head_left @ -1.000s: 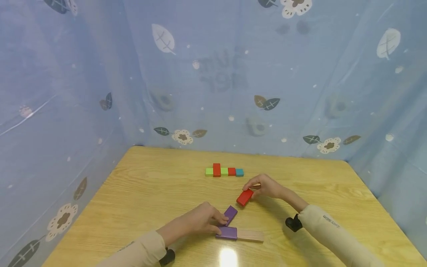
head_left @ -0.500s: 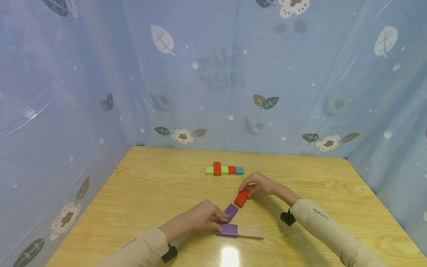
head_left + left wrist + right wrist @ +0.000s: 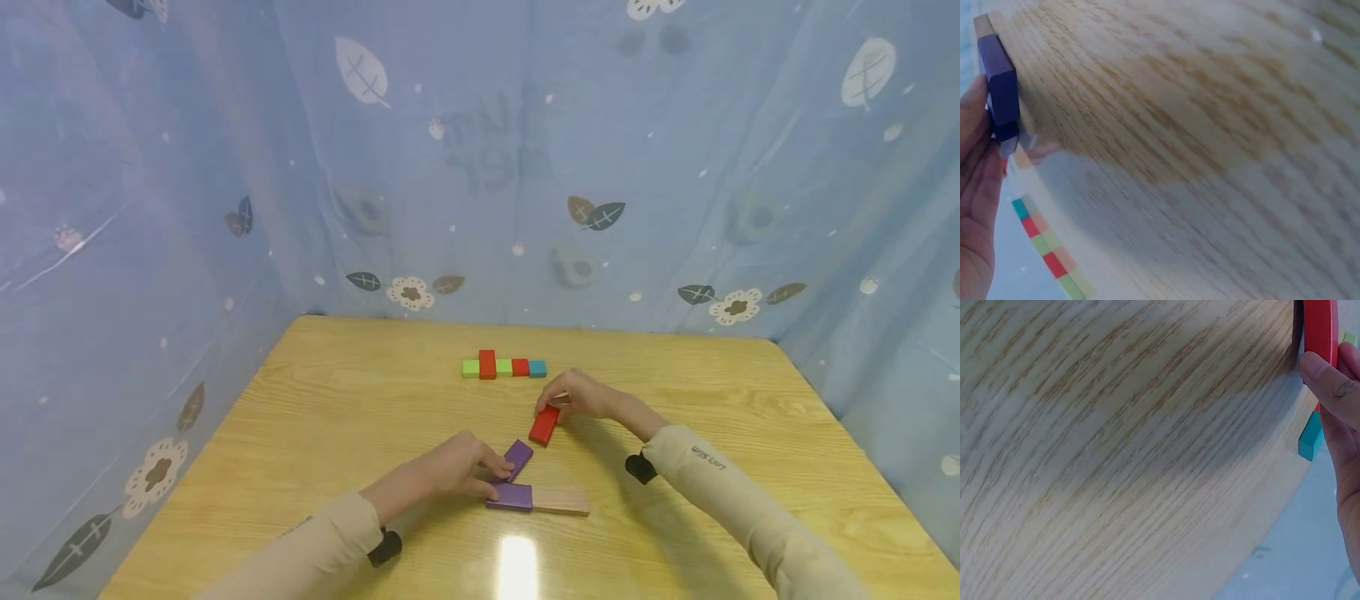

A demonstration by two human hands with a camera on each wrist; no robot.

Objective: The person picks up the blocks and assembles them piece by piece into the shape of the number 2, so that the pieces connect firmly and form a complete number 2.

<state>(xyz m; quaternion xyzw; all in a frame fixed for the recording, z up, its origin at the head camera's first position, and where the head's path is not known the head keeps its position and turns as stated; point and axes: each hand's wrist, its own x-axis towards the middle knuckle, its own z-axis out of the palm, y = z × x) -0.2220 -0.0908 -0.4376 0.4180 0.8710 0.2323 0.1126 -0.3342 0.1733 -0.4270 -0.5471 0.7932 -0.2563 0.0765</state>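
Observation:
My right hand (image 3: 588,396) pinches a flat red wooden block (image 3: 543,427) by its far end, close over the table. In the right wrist view the thumb lies along one long side of that block. My left hand (image 3: 457,467) touches two purple blocks with its fingers spread. Its thumb rests on the left end of the front purple block (image 3: 512,498), while its fingertips are on the slanted purple block (image 3: 519,455) behind. A plain wood-coloured block (image 3: 561,500) lies end to end with the front purple one. The red block's near end points toward the slanted purple block, a small gap between them.
Farther back on the wood-grain table (image 3: 360,400) is a row of blocks: a green one (image 3: 470,368), a red upright one (image 3: 487,364), another green (image 3: 504,367), a red (image 3: 521,367) and a blue (image 3: 537,368). A blue patterned curtain (image 3: 480,167) surrounds the table.
My right hand has shifted the red block slightly left, nearer the slanted purple block, and turned it a little. My left hand stays on the purple blocks. The head view has tilted slightly.

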